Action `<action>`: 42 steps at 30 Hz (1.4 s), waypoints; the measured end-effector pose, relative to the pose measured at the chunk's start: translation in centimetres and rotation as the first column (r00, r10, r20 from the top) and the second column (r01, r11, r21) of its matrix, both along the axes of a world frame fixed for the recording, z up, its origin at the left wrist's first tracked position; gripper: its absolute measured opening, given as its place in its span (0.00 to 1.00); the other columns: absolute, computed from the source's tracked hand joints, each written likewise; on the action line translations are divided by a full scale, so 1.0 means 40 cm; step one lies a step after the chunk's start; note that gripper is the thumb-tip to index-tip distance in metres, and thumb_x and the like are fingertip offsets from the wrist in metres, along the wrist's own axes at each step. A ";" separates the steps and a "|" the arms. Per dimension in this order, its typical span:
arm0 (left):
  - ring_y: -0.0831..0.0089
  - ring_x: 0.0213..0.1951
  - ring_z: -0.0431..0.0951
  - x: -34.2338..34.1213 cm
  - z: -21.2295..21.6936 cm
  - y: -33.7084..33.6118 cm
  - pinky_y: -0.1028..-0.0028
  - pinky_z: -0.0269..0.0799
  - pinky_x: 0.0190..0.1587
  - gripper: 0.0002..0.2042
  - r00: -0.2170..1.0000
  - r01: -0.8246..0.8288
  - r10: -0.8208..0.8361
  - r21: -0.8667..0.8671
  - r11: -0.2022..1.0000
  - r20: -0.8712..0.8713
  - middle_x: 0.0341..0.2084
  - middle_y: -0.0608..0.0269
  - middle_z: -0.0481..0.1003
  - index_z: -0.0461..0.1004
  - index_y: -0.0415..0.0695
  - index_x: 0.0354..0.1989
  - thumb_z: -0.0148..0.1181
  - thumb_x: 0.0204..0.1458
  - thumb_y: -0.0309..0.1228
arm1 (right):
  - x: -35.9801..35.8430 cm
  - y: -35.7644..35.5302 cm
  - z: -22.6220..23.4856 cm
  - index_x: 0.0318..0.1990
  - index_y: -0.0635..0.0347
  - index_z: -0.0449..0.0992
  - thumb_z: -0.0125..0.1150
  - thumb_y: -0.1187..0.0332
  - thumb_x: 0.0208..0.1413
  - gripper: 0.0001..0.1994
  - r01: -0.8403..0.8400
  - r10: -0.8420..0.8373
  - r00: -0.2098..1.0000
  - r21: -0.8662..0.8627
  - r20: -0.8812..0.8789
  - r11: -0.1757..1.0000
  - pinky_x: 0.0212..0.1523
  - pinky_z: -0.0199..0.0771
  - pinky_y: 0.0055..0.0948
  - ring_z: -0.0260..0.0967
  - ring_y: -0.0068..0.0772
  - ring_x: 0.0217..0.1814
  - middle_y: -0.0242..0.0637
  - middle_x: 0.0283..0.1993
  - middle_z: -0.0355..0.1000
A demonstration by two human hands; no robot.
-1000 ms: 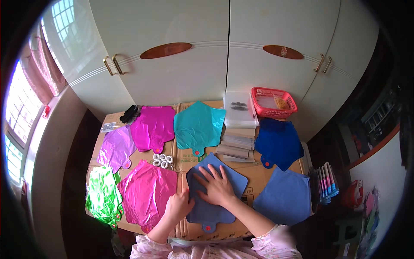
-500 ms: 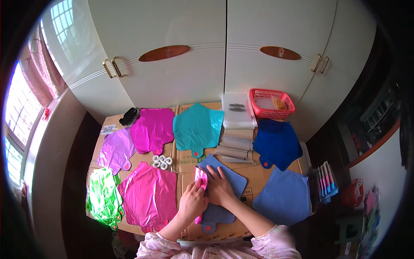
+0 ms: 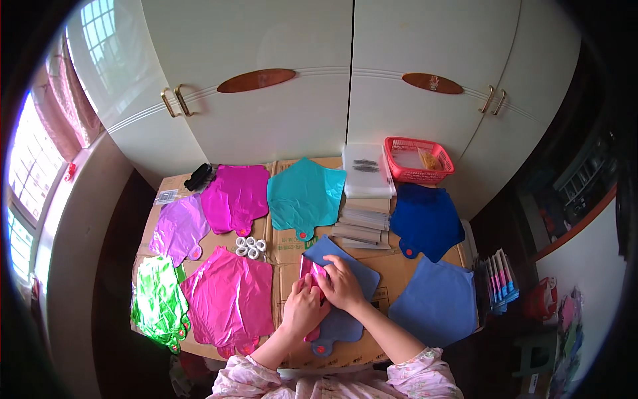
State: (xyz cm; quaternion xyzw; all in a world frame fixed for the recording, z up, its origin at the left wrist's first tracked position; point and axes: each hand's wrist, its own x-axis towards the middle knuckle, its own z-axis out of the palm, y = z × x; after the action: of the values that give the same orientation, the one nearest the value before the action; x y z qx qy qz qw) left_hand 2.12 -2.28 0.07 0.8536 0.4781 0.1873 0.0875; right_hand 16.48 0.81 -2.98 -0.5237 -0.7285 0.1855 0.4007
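A flat blue foil balloon (image 3: 363,272) lies in front of me on the cardboard, its rounded tail toward my body. On its left part rests a pink foil balloon (image 3: 310,266), folded into a narrow strip and partly hidden by my hands. My left hand (image 3: 306,310) is closed on the strip, fingers curled over its middle. Just to the right, my right hand (image 3: 341,287) has bent fingers gripping the strip's upper right edge. Left of my hands is a flat stack of pink foil balloons (image 3: 229,302).
More flat foil balloons surround the work spot: green (image 3: 158,302), lilac (image 3: 178,229), magenta (image 3: 234,197), teal (image 3: 306,197), dark blue (image 3: 427,223) and blue (image 3: 435,299). White ribbon rolls (image 3: 250,248), clear bags (image 3: 367,174), card sleeves (image 3: 362,223) and a red basket (image 3: 419,174) share the cardboard (image 3: 282,266).
My right hand, which lay flat with fingers spread on the blue balloon, has curled its fingers onto the pink strip. My left hand has shifted slightly right, closer to it.
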 end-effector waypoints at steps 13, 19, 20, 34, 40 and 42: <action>0.57 0.65 0.55 -0.149 0.042 0.114 0.58 0.52 0.64 0.30 0.934 0.248 -0.250 -0.042 0.968 -0.255 0.61 0.61 0.62 0.65 0.48 0.58 0.57 0.49 0.50 | -0.008 0.000 -0.028 0.38 0.72 0.68 0.54 0.74 0.49 0.10 0.038 -0.049 0.990 0.082 0.129 0.996 0.56 0.64 0.39 0.63 0.50 0.53 0.51 0.47 0.64; 0.59 0.68 0.48 -0.158 0.038 0.137 0.57 0.46 0.67 0.39 0.904 0.289 -0.308 -0.107 0.951 -0.297 0.64 0.66 0.57 0.59 0.51 0.63 0.57 0.45 0.59 | -0.010 0.001 -0.030 0.38 0.73 0.68 0.53 0.75 0.49 0.10 0.033 -0.045 0.990 0.093 0.133 0.995 0.56 0.64 0.39 0.63 0.51 0.53 0.53 0.47 0.63; 0.59 0.68 0.48 -0.158 0.035 0.137 0.57 0.46 0.67 0.39 0.902 0.289 -0.310 -0.110 0.951 -0.302 0.65 0.66 0.57 0.59 0.51 0.64 0.57 0.45 0.59 | -0.010 0.001 -0.030 0.38 0.73 0.68 0.53 0.76 0.49 0.10 0.029 -0.041 0.990 0.095 0.133 0.995 0.56 0.64 0.39 0.63 0.51 0.53 0.53 0.47 0.62; 0.56 0.68 0.49 -0.155 0.020 0.139 0.51 0.45 0.66 0.43 0.882 0.285 -0.309 -0.118 0.951 -0.357 0.65 0.68 0.55 0.53 0.57 0.67 0.58 0.41 0.61 | -0.018 -0.009 0.019 0.40 0.70 0.69 0.55 0.73 0.48 0.12 0.134 -0.172 0.970 0.210 0.172 0.968 0.56 0.63 0.44 0.61 0.51 0.54 0.51 0.50 0.62; 0.59 0.64 0.56 -0.152 0.031 0.138 0.53 0.52 0.62 0.42 0.889 0.288 -0.299 -0.084 0.954 -0.346 0.64 0.70 0.58 0.58 0.55 0.65 0.60 0.40 0.59 | -0.017 -0.076 0.095 0.40 0.61 0.72 0.65 0.67 0.43 0.15 -0.035 -0.021 0.918 0.134 0.396 0.990 0.51 0.65 0.37 0.64 0.38 0.52 0.37 0.46 0.68; 0.59 0.62 0.58 -0.152 0.036 0.134 0.54 0.56 0.59 0.42 0.904 0.280 -0.298 -0.102 0.955 -0.305 0.64 0.70 0.59 0.59 0.55 0.64 0.62 0.39 0.57 | -0.013 -0.082 0.067 0.36 0.59 0.72 0.66 0.66 0.42 0.14 -0.085 0.041 0.911 0.092 0.410 0.992 0.49 0.65 0.35 0.65 0.35 0.47 0.35 0.41 0.69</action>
State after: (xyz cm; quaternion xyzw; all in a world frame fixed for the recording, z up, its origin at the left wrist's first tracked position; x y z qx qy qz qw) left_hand -3.95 3.09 1.50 0.9311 0.3591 0.0192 0.0603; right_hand 15.97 -2.46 -0.31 -0.5047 -0.8214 0.0457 0.2616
